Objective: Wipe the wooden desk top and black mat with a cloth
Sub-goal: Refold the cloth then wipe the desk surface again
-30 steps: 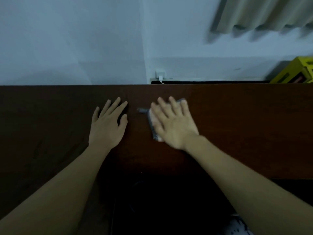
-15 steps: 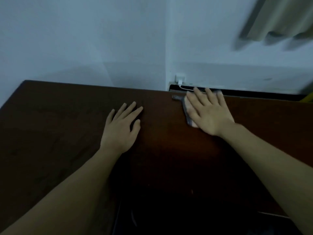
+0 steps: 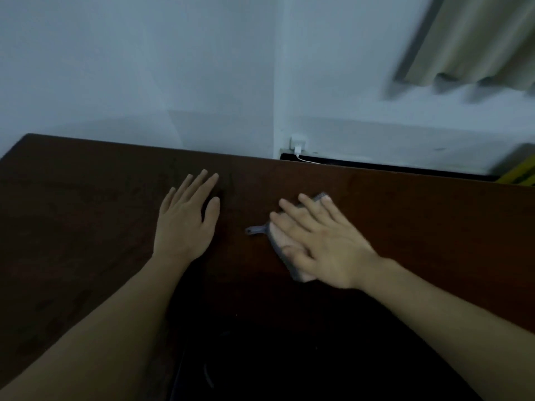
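The dark wooden desk top (image 3: 86, 227) fills the middle of the view. My right hand (image 3: 324, 244) lies flat with straight fingers on a small grey and pink cloth (image 3: 279, 244), pressing it to the wood right of centre; a grey corner of the cloth sticks out to the left. My left hand (image 3: 188, 221) rests flat on the bare wood to the left of the cloth, fingers spread. A very dark area (image 3: 289, 342) lies between my forearms near the front; I cannot tell whether it is the black mat.
A white wall stands behind the desk's far edge. A white plug (image 3: 297, 141) with a cable sits at the wall corner above a dark gap. A beige curtain (image 3: 477, 39) hangs top right. Something yellow (image 3: 521, 175) shows at the right edge.
My right hand slid the cloth to the desk's far edge, then back toward me and leftward. My left hand stayed flat in place. The view has shifted.
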Action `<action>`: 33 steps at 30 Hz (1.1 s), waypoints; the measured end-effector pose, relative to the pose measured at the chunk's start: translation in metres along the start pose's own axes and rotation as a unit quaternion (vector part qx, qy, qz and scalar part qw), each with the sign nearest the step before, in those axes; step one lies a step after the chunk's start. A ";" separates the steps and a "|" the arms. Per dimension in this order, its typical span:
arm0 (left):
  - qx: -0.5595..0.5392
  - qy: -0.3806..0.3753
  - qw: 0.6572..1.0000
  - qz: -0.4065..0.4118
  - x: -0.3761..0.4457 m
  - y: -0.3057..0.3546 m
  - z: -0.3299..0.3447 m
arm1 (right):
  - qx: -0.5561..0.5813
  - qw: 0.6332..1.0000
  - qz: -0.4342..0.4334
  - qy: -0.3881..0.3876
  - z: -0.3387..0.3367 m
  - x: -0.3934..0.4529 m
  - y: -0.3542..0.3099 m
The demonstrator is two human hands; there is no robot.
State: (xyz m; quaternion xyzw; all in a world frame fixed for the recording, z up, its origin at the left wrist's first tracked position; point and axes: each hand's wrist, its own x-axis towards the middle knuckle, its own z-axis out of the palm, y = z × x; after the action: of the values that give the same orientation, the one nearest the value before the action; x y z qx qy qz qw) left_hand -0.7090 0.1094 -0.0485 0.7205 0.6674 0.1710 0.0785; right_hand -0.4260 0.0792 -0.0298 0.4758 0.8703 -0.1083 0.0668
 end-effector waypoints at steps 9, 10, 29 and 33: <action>-0.041 -0.031 0.998 0.034 0.000 -0.003 -0.010 | 0.015 0.977 0.210 0.045 -0.016 0.089 0.024; -0.056 -0.043 0.997 0.035 0.002 -0.011 -0.016 | 0.020 0.978 0.204 0.038 -0.017 0.102 0.006; 0.049 -0.125 0.986 0.094 0.019 -0.144 -0.052 | 0.021 0.967 0.249 0.041 -0.019 0.143 -0.038; 0.043 -0.124 0.987 0.094 0.020 -0.145 -0.053 | 0.008 0.980 0.198 0.029 -0.016 0.153 -0.110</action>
State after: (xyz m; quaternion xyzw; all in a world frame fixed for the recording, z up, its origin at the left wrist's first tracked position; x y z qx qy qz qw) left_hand -0.8620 0.1367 -0.0463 0.7981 0.5888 0.0583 0.1137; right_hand -0.6010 0.1501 -0.0340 0.6420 0.7596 -0.0862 0.0578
